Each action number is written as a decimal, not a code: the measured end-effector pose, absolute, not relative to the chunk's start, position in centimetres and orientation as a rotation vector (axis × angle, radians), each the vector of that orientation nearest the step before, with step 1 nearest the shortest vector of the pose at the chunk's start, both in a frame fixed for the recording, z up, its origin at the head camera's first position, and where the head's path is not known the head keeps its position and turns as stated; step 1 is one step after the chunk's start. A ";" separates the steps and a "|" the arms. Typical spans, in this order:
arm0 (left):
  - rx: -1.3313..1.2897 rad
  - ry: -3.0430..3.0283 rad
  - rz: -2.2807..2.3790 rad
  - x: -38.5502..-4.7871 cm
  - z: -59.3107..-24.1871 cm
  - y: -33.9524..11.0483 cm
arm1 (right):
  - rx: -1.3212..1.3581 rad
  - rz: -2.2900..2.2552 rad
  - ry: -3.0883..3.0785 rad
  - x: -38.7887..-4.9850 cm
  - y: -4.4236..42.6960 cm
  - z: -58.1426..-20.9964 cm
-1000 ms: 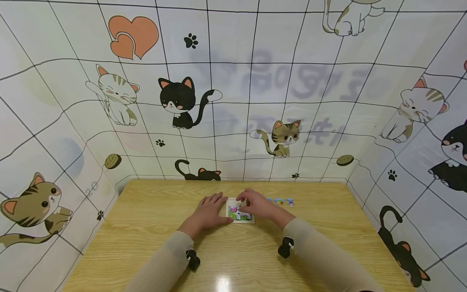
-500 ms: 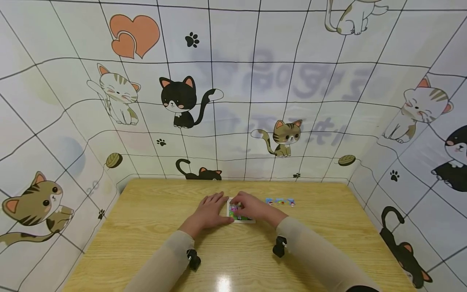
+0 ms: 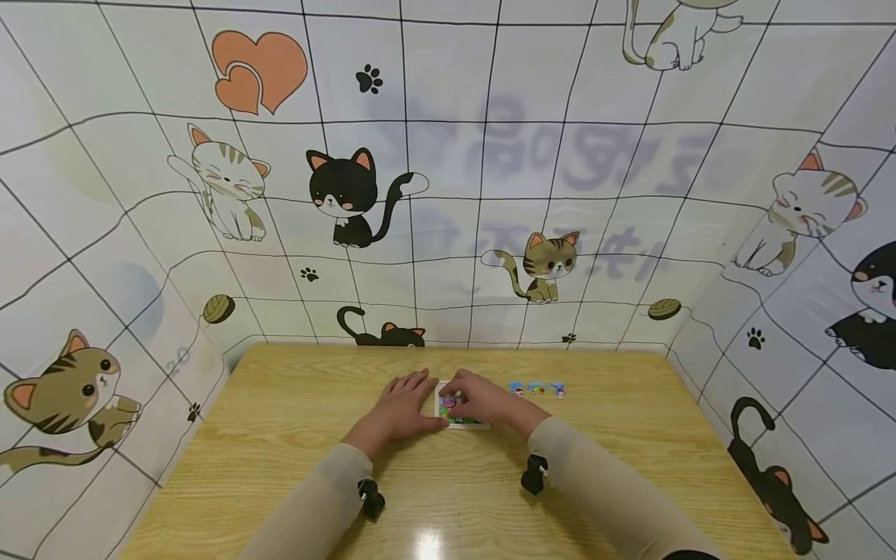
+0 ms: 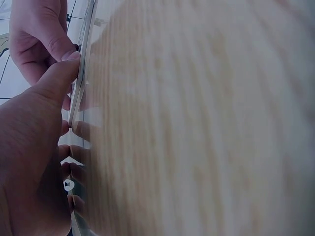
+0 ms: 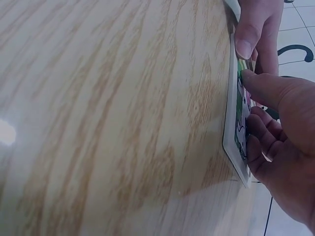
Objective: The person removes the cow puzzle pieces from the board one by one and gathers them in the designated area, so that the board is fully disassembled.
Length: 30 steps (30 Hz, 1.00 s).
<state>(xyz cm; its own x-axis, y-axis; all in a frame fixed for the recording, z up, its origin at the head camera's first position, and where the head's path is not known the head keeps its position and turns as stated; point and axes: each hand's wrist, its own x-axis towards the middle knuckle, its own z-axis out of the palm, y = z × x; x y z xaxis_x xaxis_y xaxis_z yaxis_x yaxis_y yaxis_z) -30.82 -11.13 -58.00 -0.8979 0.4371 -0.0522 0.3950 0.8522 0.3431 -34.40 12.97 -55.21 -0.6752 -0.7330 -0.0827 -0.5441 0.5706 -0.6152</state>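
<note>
A small jigsaw puzzle in a pale frame (image 3: 471,425) lies flat on the wooden table, its picture green, pink and white. My left hand (image 3: 404,406) rests at its left side with the fingers spread, its thumb (image 4: 61,76) touching the near edge of the frame. Over the picture, my right hand (image 3: 477,398) bends its fingers downward. The right wrist view shows its thumb (image 5: 266,84) and curled fingertips touching the picture (image 5: 240,110). Whether a piece sits between them is hidden. Several loose puzzle pieces (image 3: 537,388) with blue tops lie in a row to the right.
The wooden table (image 3: 280,467) runs back to a wall (image 3: 448,179) printed with cats and grid lines. Further cat-printed walls stand at left and right. A dark device sits at each sleeve cuff.
My right hand has moved left across the puzzle, covering more of the picture and uncovering the loose pieces. The left hand has stayed in place.
</note>
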 end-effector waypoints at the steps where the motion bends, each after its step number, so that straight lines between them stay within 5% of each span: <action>1: 0.652 2.900 0.496 -30.8 -58.0 -11.1 | -1.040 -0.806 2.477 -34.4 13.0 -55.2; 30: 0.673 2.905 0.528 -30.7 -57.9 -11.1 | -1.026 -0.896 2.492 -34.0 12.8 -55.4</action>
<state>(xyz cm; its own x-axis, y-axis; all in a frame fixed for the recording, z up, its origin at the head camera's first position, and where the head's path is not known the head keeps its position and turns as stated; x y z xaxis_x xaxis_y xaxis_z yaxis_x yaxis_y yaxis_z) -30.70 -11.13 -57.88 -0.8953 0.4444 -0.0309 0.4051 0.8410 0.3586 -33.97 12.84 -55.44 -0.6996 -0.7135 -0.0381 -0.5260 0.5504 -0.6483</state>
